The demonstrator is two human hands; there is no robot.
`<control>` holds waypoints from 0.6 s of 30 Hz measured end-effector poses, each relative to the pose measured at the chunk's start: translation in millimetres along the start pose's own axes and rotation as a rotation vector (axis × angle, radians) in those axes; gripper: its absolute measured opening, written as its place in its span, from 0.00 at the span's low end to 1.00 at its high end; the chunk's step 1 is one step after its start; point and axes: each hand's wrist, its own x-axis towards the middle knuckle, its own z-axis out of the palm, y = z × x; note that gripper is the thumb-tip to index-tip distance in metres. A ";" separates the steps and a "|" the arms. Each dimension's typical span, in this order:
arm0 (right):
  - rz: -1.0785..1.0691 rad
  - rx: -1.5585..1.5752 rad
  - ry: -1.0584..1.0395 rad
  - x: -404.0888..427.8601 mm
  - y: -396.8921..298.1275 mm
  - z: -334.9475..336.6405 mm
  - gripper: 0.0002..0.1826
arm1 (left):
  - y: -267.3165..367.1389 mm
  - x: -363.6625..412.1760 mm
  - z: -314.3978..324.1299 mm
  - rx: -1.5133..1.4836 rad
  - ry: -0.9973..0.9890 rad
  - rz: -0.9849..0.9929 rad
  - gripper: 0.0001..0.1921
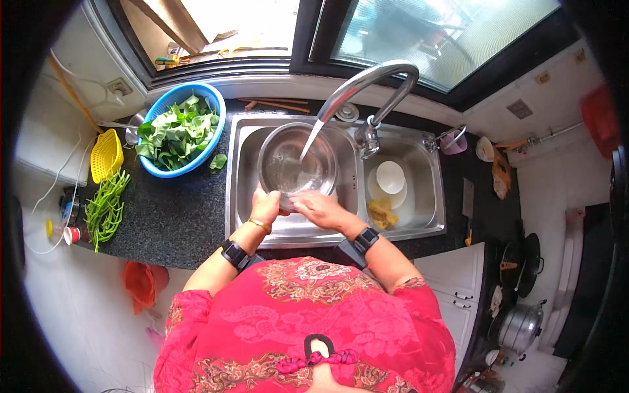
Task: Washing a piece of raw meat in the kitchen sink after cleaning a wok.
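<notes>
Water runs from the chrome faucet into a round metal basin, which is tilted in the left bowl of a stainless steel sink. My left hand grips the near left rim of the basin, thumb on top. At the near edge, beside it, my right hand lies flat with fingers together, touching the basin's rim or outer side; its fingertips are partly blurred. In the right sink bowl are a white bowl and a yellow cloth.
Left of the sink stand a blue basket of green leaves, a yellow plastic basket and green beans. Chopsticks lie behind the sink. A cleaver rests to its right.
</notes>
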 end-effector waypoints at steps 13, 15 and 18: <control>0.493 -0.118 0.396 -5.9 60.4 -19.6 0.19 | -25.5 27.4 -47.4 0.066 0.028 -0.450 0.23; 0.612 -0.042 0.395 -9.8 78.6 -17.8 0.21 | -22.2 15.5 -41.4 0.386 0.171 -0.076 0.26; 0.773 0.077 0.342 -5.6 79.5 -12.3 0.25 | -39.2 16.4 -60.1 0.779 0.308 0.211 0.32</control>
